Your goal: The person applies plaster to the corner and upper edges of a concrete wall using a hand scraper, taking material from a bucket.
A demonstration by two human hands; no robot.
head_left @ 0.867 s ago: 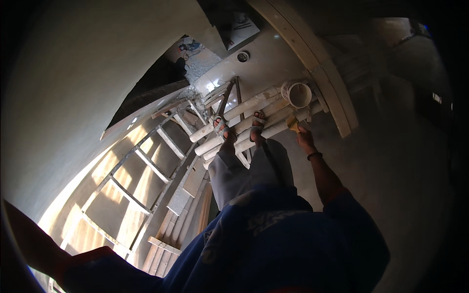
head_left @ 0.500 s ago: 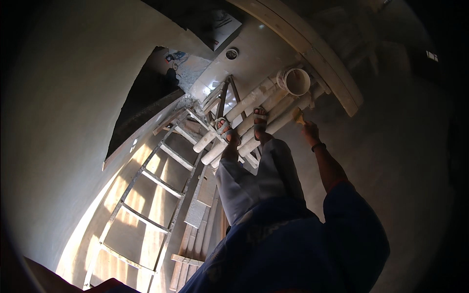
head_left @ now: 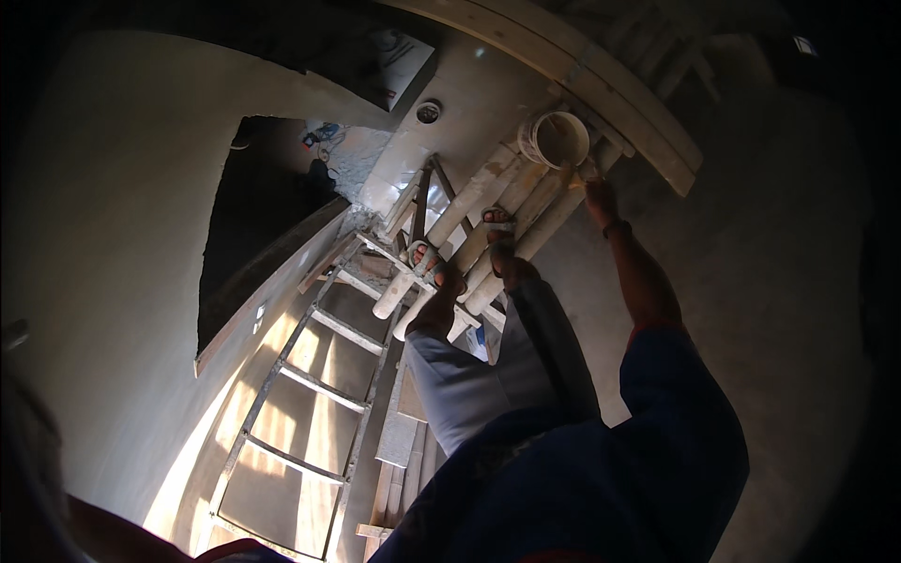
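Note:
My right hand is closed around a paintbrush, its head beside the near rim of a white bucket. Whether the bristles touch the bucket cannot be made out. Something reddish-brown shows inside the bucket, which stands at the far end of a platform of round poles. Both my sandalled feet stand on these poles. At the lower left edge, my left arm reaches toward the wall. A dark, blurred shape there may be my left hand; its fingers are not readable.
A ladder leans below the platform on the left. A dark opening breaks the plastered wall. Beyond the bucket runs a long curved-looking board. A small round container sits on the floor far below.
My right hand with the paintbrush has moved up and away, from beside the poles to the bucket's rim. The view has shifted slightly, and a dark blurred shape has appeared at the left edge.

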